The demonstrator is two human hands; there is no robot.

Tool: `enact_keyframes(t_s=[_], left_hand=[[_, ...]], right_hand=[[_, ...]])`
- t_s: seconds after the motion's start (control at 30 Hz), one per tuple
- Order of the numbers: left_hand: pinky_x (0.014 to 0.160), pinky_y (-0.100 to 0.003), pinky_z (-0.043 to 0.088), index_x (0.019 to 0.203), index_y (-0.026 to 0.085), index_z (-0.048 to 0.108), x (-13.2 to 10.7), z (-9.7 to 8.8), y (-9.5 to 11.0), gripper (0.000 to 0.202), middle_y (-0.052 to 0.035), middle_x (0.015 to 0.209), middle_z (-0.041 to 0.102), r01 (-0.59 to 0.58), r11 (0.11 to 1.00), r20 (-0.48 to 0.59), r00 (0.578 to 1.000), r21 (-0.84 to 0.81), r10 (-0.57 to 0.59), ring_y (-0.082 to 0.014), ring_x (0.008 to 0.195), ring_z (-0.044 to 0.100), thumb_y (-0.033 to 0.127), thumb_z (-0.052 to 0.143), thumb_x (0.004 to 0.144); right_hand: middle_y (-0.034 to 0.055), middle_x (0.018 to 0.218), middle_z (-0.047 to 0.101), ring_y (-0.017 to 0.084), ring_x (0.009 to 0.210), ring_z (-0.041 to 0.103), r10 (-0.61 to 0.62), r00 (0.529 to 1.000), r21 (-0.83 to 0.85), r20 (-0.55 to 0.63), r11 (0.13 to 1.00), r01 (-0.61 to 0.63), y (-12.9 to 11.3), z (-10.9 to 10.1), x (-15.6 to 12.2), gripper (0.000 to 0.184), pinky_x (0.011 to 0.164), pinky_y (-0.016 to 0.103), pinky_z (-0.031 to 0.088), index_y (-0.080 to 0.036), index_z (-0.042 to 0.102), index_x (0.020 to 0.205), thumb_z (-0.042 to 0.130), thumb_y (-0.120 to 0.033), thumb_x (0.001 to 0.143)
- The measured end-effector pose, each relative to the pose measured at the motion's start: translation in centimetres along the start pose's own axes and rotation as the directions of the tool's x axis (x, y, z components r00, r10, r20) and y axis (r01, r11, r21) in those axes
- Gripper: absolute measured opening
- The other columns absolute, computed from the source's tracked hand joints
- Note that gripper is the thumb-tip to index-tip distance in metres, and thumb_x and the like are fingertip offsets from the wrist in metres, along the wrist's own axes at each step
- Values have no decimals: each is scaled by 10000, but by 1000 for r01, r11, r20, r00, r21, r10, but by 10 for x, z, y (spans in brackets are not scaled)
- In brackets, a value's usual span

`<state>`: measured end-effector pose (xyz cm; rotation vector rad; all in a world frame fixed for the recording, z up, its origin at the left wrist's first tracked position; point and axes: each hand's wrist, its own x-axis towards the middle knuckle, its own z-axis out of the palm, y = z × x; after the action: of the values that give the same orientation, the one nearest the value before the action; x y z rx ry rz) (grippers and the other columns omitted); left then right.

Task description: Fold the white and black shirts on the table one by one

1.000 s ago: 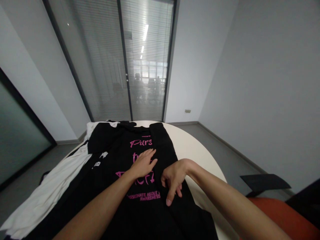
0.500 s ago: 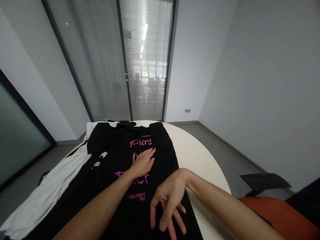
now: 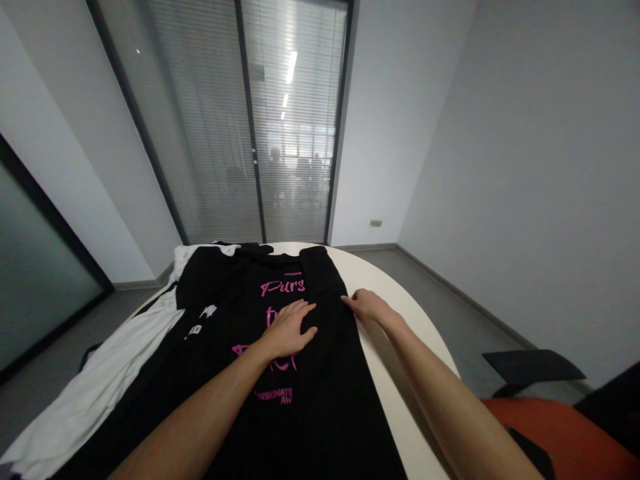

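The left hand [image 3: 287, 330] is lying flat and open on the pink print of the black shirt [image 3: 280, 373], pinning it to the white table [image 3: 395, 313]. The right hand [image 3: 367, 305], fingers narrow, is touching the folded right edge; keeping that edge straight should help. White cloth [image 3: 100, 380] is lying left.

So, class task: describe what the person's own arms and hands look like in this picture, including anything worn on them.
Both forearms are bare right to the frame edge: no sleeves, gloves, watch or bracelet show. The left hand and right hand carry no visible rings or markings. The fingers are slim with short, unpainted nails, as far as the picture lets one tell.
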<state>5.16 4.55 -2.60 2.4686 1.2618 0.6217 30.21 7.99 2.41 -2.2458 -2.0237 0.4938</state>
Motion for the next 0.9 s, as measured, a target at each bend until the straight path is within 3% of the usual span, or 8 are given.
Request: enact_keyframes(t_s=[0.13,0.23,0.33,0.43,0.6,0.73,0.9], left_hand=[[1137,-455,392,1296,225,632,0,-2,1,429,-84,1357,635,-80,991,-58,996,-108,74,-265,1317,532,288,613,872],[1052,-389,479,1258,226,654,1,-2,0,367,-61,1253,690,-65,975,-134,990,-212,37,-225,1161,637,262,563,904],[1042,-381,485,1257,227,663,2,-2,-1,367,-55,1233,701,-51,965,-148,989,-256,13,-223,1148,643,260,564,906],[1027,-371,493,1292,225,648,3,-2,-1,385,-53,1261,694,-85,943,-96,994,-321,57,-214,1144,646,271,553,922],[930,-354,532,1346,207,600,3,-4,2,417,-72,1187,698,-69,949,-86,995,-309,44,-196,1020,665,284,512,946],[1074,-434,444,1379,228,561,0,-3,3,467,-91,1346,604,-63,990,-79,995,-124,53,-246,1241,549,314,564,919],[1166,-495,339,1436,229,495,-2,-3,3,528,-116,1491,485,-38,999,11,999,5,37,-277,1407,403,389,544,936]], right_hand=[[117,833,725,227,815,665,-29,989,185,-142,981,56,5,21,15,282,663,273,390,-167,680,769,622,-415,890],[67,755,694,187,742,634,-27,988,244,-152,968,64,6,23,23,178,626,250,372,-175,644,771,634,-328,861],[21,709,666,147,649,601,-22,989,309,-144,949,66,7,24,29,115,590,227,372,-177,619,836,638,-291,844],[13,765,682,140,616,601,4,992,359,-127,932,42,6,29,35,244,575,225,394,-170,588,1028,662,-295,832],[147,1007,718,251,879,687,68,990,331,-122,943,-24,-1,29,46,502,722,305,478,-138,572,1139,567,-577,897],[215,1218,670,330,1128,642,93,980,225,-176,973,-51,-14,21,61,610,896,374,466,-126,537,1291,508,-610,921],[210,1298,642,300,1214,608,92,977,244,-191,969,-43,-28,12,93,622,946,333,453,-96,519,1364,465,-564,957]])
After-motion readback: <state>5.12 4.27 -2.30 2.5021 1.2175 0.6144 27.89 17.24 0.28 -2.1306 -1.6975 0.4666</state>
